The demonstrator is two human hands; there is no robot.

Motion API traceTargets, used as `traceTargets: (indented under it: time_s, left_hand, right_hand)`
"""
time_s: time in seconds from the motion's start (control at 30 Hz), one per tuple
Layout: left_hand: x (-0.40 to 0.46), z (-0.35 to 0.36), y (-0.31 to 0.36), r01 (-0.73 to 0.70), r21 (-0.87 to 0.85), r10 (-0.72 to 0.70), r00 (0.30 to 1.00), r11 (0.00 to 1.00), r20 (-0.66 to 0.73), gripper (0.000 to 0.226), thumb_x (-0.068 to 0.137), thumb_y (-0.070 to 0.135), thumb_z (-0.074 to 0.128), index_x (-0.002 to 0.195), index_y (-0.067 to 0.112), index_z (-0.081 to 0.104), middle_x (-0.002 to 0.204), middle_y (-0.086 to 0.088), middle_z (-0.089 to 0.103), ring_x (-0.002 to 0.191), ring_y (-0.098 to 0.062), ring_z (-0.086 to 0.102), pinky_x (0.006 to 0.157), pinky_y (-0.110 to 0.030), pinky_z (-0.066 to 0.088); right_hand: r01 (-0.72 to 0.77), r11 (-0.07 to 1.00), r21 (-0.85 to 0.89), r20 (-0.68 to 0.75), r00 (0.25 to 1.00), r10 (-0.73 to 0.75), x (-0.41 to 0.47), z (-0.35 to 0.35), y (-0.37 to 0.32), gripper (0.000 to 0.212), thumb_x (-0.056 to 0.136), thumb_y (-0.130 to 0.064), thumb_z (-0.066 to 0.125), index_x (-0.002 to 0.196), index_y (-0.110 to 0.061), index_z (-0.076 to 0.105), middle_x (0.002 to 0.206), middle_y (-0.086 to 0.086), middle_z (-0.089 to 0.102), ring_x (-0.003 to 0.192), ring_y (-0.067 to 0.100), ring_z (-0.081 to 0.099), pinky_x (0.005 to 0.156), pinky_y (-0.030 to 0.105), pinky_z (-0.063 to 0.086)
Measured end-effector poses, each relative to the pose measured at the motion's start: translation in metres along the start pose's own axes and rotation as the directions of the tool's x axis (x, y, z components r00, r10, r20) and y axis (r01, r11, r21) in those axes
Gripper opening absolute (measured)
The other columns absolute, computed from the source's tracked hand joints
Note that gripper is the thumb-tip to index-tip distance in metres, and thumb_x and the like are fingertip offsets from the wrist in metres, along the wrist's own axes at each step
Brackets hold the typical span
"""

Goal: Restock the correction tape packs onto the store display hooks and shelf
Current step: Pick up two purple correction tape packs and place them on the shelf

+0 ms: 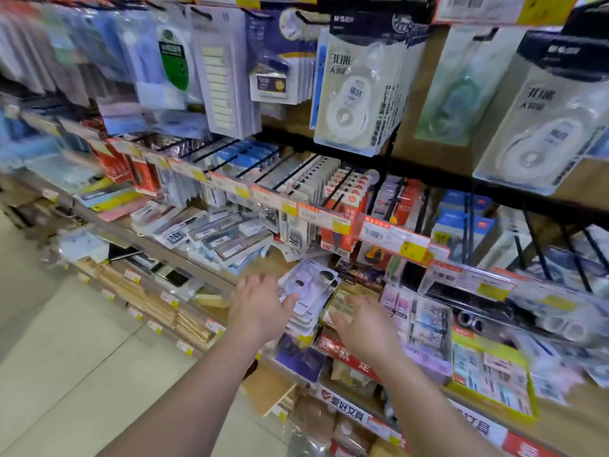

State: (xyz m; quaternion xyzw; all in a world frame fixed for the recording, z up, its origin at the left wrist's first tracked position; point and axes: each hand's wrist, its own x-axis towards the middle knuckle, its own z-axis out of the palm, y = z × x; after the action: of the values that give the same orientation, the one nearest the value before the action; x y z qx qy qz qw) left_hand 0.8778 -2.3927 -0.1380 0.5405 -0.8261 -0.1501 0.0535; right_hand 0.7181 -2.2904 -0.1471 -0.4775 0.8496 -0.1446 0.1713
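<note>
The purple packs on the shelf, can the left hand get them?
Probably yes. The left hand already lies against the stack of purple packs, fingers spread, nothing between them. The right hand is beside it.

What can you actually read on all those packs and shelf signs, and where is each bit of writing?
"爱好文具": red and white shelf-edge strip under the lower shelf, below the hands.
"30米": white correction tape pack hanging at the upper middle.
"30米": matching pack on the right.
"28": orange pack on the middle hooks, lower corner.
Price tags, barcodes and the other packs: too blurred to read.
</note>
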Motion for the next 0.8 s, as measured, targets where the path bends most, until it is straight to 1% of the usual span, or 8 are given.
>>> traceTargets:
  time_s: [0.3,0.43,0.47,0.53,0.6,0.63,0.73,0.8]
  left_hand:
    - [0.082,0.02,-0.011,0.136,-0.006,-0.133,0.977,0.991,0.164,0.066,0.092,0.059,0.047,0.146,0.022,0.039,0.143,-0.014,0.044,0.134,-0.034,0.039,0.109,-0.038,0.032]
    - [0.105,0.036,-0.017,0.169,-0.015,-0.16,0.956,0.985,0.247,0.071,0.092,0.061,0.046,0.146,0.015,0.038,0.143,-0.016,0.045,0.136,-0.033,0.037,0.11,-0.039,0.033]
    - [0.111,0.04,-0.021,0.184,-0.024,-0.171,0.946,0.983,0.277,0.074,0.092,0.063,0.045,0.146,0.013,0.038,0.143,-0.016,0.046,0.137,-0.033,0.036,0.111,-0.04,0.033]
    - [0.123,0.046,-0.028,0.23,-0.049,-0.198,0.913,0.972,0.357,0.084,0.088,0.069,0.043,0.147,0.01,0.037,0.14,-0.015,0.051,0.137,-0.032,0.037,0.11,-0.042,0.034]
    - [0.134,0.05,-0.033,0.244,-0.062,-0.192,0.874,0.968,0.446,0.09,0.084,0.074,0.042,0.147,0.01,0.037,0.137,-0.013,0.054,0.132,-0.031,0.044,0.106,-0.042,0.04]
    - [0.136,0.049,-0.032,0.236,-0.074,-0.172,0.86,0.969,0.481,0.086,0.085,0.072,0.044,0.146,0.011,0.039,0.138,-0.012,0.053,0.129,-0.031,0.047,0.103,-0.039,0.042]
    - [0.14,0.054,-0.031,0.234,-0.163,-0.109,0.828,0.959,0.55,0.07,0.09,0.059,0.055,0.141,0.013,0.044,0.139,-0.006,0.052,0.123,-0.025,0.053,0.094,-0.03,0.044]
    - [0.141,0.06,-0.033,0.194,-0.213,-0.043,0.827,0.958,0.56,0.067,0.086,0.06,0.061,0.136,0.017,0.051,0.134,-0.003,0.058,0.117,-0.022,0.057,0.095,-0.032,0.047]
  right_hand:
    - [-0.098,0.995,-0.011,0.232,0.968,0.098,0.08,0.023,0.007,0.049,0.095,-0.052,0.047,0.13,-0.019,0.053,0.126,0.007,0.063,0.115,0.028,0.059,0.089,0.033,0.048]
    - [-0.182,0.975,0.124,0.341,0.931,0.131,0.104,0.031,0.008,0.056,0.097,-0.051,0.047,0.14,-0.014,0.046,0.131,0.01,0.061,0.117,0.028,0.058,0.089,0.031,0.048]
    - [-0.226,0.961,0.16,0.359,0.92,0.157,0.106,0.034,0.007,0.051,0.097,-0.051,0.048,0.134,-0.016,0.049,0.129,0.009,0.061,0.115,0.027,0.059,0.088,0.03,0.048]
    - [-0.322,0.918,0.23,0.386,0.896,0.218,0.113,0.043,0.006,0.036,0.092,-0.057,0.051,0.109,-0.026,0.056,0.115,0.005,0.061,0.099,0.022,0.059,0.085,0.028,0.045]
    - [-0.385,0.881,0.276,0.414,0.875,0.253,0.123,0.06,0.011,0.048,0.078,-0.076,0.048,0.09,-0.03,0.05,0.099,0.004,0.056,0.085,0.022,0.056,0.085,0.033,0.049]
    - [-0.418,0.863,0.284,0.439,0.857,0.271,0.129,0.07,0.015,0.056,0.074,-0.079,0.046,0.093,-0.027,0.053,0.096,0.004,0.058,0.086,0.023,0.059,0.088,0.035,0.051]
    - [-0.528,0.784,0.328,0.462,0.813,0.354,0.13,0.074,0.008,0.06,0.084,-0.068,0.049,0.108,-0.015,0.063,0.107,0.007,0.067,0.097,0.024,0.062,0.092,0.035,0.052]
    - [-0.592,0.712,0.378,0.471,0.785,0.403,0.125,0.076,-0.001,0.057,0.086,-0.062,0.056,0.1,-0.007,0.066,0.102,0.008,0.068,0.09,0.024,0.063,0.088,0.036,0.053]
